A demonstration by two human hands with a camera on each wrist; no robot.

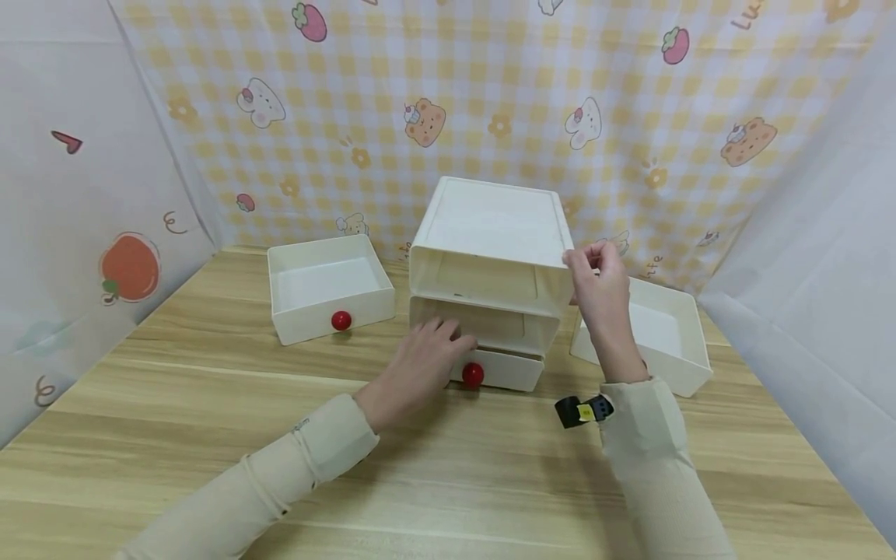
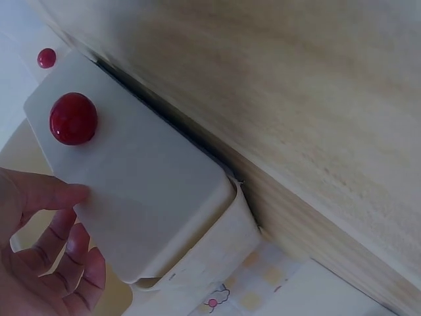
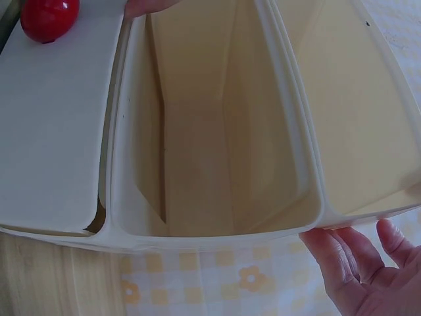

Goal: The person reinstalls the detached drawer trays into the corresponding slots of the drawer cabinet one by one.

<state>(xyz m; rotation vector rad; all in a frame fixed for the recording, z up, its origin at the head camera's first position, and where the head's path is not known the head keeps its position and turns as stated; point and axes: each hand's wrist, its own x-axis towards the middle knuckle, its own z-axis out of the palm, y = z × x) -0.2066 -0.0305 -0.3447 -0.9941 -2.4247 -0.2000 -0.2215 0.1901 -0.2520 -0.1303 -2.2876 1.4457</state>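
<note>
A white cabinet (image 1: pixel 500 222) stands at the middle of the table, its upper two compartments without drawers. In the lowest one sits a white drawer (image 2: pixel 154 191) with a round red knob (image 2: pixel 74 118). My left hand (image 1: pixel 434 354) is at its front; in the left wrist view the thumb touches the drawer front near its upper edge, while the other fingers spread loosely before the middle compartment (image 3: pixel 197 164). My right hand (image 1: pixel 602 284) is at the cabinet's upper right corner, fingers resting against the outside of the side wall, some fingertips hidden behind it.
A pulled-out white drawer (image 1: pixel 325 284) with a red knob lies left of the cabinet. Another drawer (image 1: pixel 675 330) lies to the right, partly behind my right arm. A patterned cloth (image 1: pixel 490 85) hangs behind the wooden table (image 1: pixel 210 420).
</note>
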